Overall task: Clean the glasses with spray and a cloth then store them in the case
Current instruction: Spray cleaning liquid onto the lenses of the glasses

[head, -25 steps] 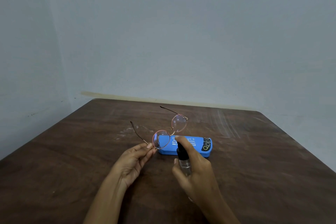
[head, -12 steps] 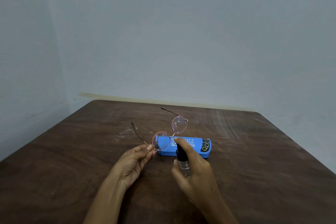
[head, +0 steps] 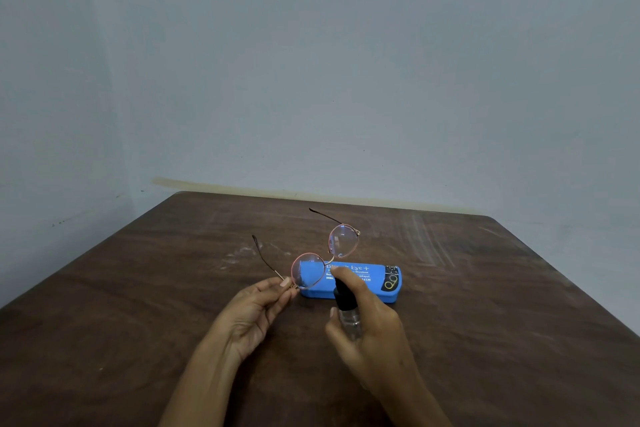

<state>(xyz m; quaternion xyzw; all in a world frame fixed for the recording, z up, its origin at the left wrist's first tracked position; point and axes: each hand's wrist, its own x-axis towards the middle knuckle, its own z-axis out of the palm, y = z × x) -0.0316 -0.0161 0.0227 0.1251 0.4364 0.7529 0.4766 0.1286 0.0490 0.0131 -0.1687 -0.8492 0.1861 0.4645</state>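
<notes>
My left hand (head: 254, 310) pinches the thin metal-framed glasses (head: 323, 255) by the hinge of the nearer lens, holding them tilted in the air with both temples unfolded. My right hand (head: 372, 329) grips a small clear spray bottle (head: 348, 312) with a black top, index finger on the nozzle, which points at the nearer lens a short way off. Behind them a closed blue glasses case (head: 377, 282) lies flat on the table. I see no cloth.
The dark brown wooden table (head: 485, 322) fills the lower view, with pale scuff marks at the back. Bare bluish walls stand behind it and to the left. The table's far edge sits close to the wall.
Both hands and the glasses hold almost the same pose. The view has shifted slightly, nothing else has moved.
</notes>
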